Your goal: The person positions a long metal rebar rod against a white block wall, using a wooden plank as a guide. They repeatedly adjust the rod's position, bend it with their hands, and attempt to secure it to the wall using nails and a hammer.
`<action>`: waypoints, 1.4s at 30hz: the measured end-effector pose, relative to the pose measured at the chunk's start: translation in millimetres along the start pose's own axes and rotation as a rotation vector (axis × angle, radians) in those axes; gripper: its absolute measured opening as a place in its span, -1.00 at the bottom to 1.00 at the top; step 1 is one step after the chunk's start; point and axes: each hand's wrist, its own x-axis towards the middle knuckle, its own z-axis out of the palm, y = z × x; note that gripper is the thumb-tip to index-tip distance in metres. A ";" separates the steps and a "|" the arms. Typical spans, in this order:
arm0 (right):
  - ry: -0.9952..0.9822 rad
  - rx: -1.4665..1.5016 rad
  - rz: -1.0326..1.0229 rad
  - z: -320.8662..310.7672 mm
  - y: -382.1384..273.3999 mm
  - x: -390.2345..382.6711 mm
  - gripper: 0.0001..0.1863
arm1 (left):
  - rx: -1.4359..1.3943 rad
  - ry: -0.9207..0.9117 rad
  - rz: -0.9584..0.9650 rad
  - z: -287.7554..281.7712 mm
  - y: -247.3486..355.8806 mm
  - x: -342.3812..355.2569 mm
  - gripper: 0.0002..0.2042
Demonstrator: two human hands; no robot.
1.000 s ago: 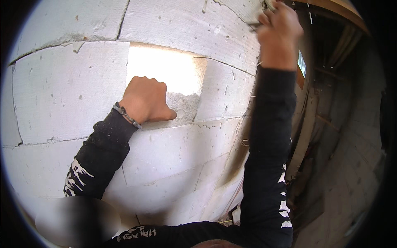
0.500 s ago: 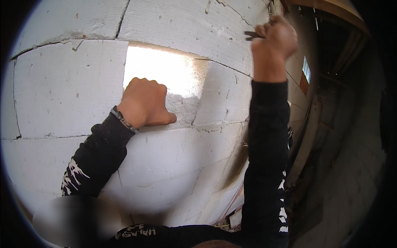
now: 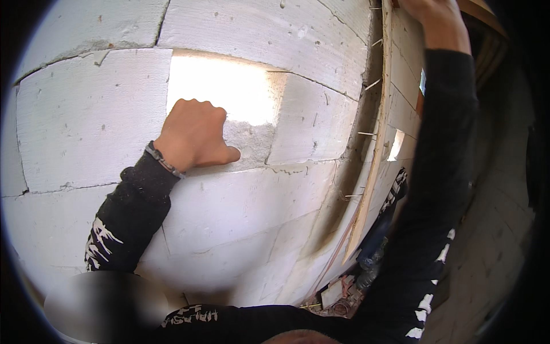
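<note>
A gap in a wall of white blocks lets in bright daylight, and along its bottom runs a rough grey ledge (image 3: 249,140). My left hand (image 3: 195,132) is curled over this ledge at the left of the gap, knuckles up and thumb lying along it to the right. Its fingertips are hidden. A white block (image 3: 312,123) borders the gap on the right. My right hand (image 3: 431,14) is raised at the top right, cut off by the picture's upper edge, so its fingers and anything in them do not show.
Right of the blocks stands an upright wooden batten (image 3: 378,123) with several nails sticking out. Low down behind it lie rubble (image 3: 341,298) and a clear plastic bottle (image 3: 366,278). A blurred pale round shape (image 3: 86,307) covers the lower left.
My right hand, half a second ago a fist round a dark tool, has swung up and right to the picture's edge. The nailed batten has come into sight. My left hand stays on the ledge.
</note>
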 end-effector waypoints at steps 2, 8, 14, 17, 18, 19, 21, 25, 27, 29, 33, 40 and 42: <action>-0.123 0.007 0.157 -63.3 -74.6 30.5 -0.92 | -0.004 0.033 0.046 0.3 3.6 6.3 -0.55; -0.235 0.114 0.453 -122.9 -167.3 43.3 -0.79 | -0.065 0.082 0.074 10.3 -0.9 7.9 -0.58; -0.160 0.140 0.210 -93.6 -66.2 -24.6 -0.64 | -0.069 0.105 0.113 8.1 5.4 9.2 -0.60; 0.038 -0.294 -0.062 -34.5 22.9 -91.3 -0.81 | -0.034 0.050 0.062 5.6 1.7 7.3 -0.60; 0.035 -0.283 -0.160 -30.3 62.6 -90.9 -0.88 | -0.024 0.047 0.040 8.5 -2.5 4.8 -0.60; 0.101 -0.276 -0.167 -23.4 84.6 -93.4 -0.94 | -0.031 0.060 0.044 9.1 -4.2 4.5 -0.60; 0.149 -0.305 -0.142 -11.8 118.5 -108.2 -0.97 | -0.036 0.033 0.025 8.1 -4.8 3.3 -0.60; 0.196 -0.121 -0.286 -66.2 145.3 -39.2 -0.96 | -0.042 0.028 0.068 1.7 8.8 10.0 -0.59; 0.182 -0.132 -0.250 -61.8 146.9 -44.4 -0.97 | -0.038 0.064 0.068 7.8 6.0 8.4 -0.59; 0.181 -0.179 -0.208 -44.1 132.8 -56.7 -0.97 | -0.021 0.096 0.056 12.5 0.8 7.5 -0.59; 0.210 -0.498 -0.078 -47.9 77.1 -60.2 -0.93 | -0.029 0.032 0.043 6.7 -5.7 3.6 -0.59; 0.026 -0.257 0.298 -103.7 -33.6 -12.5 -0.79 | -0.084 0.080 0.118 3.8 -3.6 8.7 -0.58; -0.048 -0.283 0.234 -112.7 -6.0 -10.0 -0.92 | -0.103 0.112 0.150 6.8 -2.4 8.5 -0.58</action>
